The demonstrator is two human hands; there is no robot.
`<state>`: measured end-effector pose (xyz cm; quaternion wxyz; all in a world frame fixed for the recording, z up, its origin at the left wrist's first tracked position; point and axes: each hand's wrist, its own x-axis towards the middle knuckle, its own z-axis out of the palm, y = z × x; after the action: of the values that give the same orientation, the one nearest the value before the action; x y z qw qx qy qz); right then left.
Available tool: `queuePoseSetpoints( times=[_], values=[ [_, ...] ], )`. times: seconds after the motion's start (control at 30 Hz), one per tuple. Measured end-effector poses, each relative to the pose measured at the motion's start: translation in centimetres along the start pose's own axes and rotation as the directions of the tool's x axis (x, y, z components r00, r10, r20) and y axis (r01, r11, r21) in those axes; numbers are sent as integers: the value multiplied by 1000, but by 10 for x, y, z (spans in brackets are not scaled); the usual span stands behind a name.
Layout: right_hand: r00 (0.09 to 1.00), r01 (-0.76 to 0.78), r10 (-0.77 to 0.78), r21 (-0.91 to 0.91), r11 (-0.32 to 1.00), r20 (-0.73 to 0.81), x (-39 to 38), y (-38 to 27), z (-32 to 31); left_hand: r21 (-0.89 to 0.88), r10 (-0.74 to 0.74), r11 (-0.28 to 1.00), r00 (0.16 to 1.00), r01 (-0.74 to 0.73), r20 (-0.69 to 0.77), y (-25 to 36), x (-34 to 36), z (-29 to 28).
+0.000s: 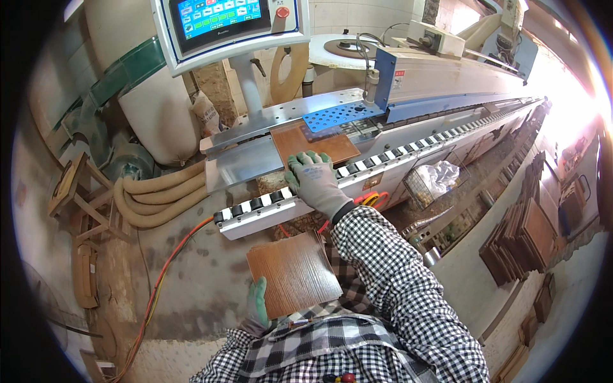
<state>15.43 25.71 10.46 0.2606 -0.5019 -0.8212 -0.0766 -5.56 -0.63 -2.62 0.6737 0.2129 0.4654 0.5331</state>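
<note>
Both hands wear grey gloves with green fingertips. My left hand [258, 305] grips a small stack of brown wood-grain panels [295, 271] by its left side, close to my body; most of its fingers are under the stack. Ahead of me, my right hand [316, 180] lies with its fingers on the near edge of another brown panel [313, 143]. That panel rests flat on the metal bed of a long machine [239, 167]. Its far edge reaches under a blue perforated guard [341, 117].
A roller track [396, 152] runs along the machine's near side. Above stands a control screen [220, 19] with a red button [282, 12]. Ribbed hoses [163, 191] and a wooden stool [80, 191] are at left, an orange cable [167, 268] crosses the floor, and stacked panels [520, 239] stand at right.
</note>
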Motion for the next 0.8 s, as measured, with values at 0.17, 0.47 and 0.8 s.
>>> queuePoseSetpoints(
  times=[0.17, 0.47, 0.8],
  values=[
    [996, -63, 66, -54, 997, 61, -5, 27, -11, -104, -30, 994, 999, 34, 42, 8, -6, 12],
    [977, -178, 193, -155, 972, 91, -15, 85, -28, -83, -13, 996, 1000, 15, 27, 9, -5, 16],
    [905, -394, 424, -292, 871, 43, -23, 139, -58, -40, 33, 999, 997, -31, 66, 5, -3, 8]
  ],
)
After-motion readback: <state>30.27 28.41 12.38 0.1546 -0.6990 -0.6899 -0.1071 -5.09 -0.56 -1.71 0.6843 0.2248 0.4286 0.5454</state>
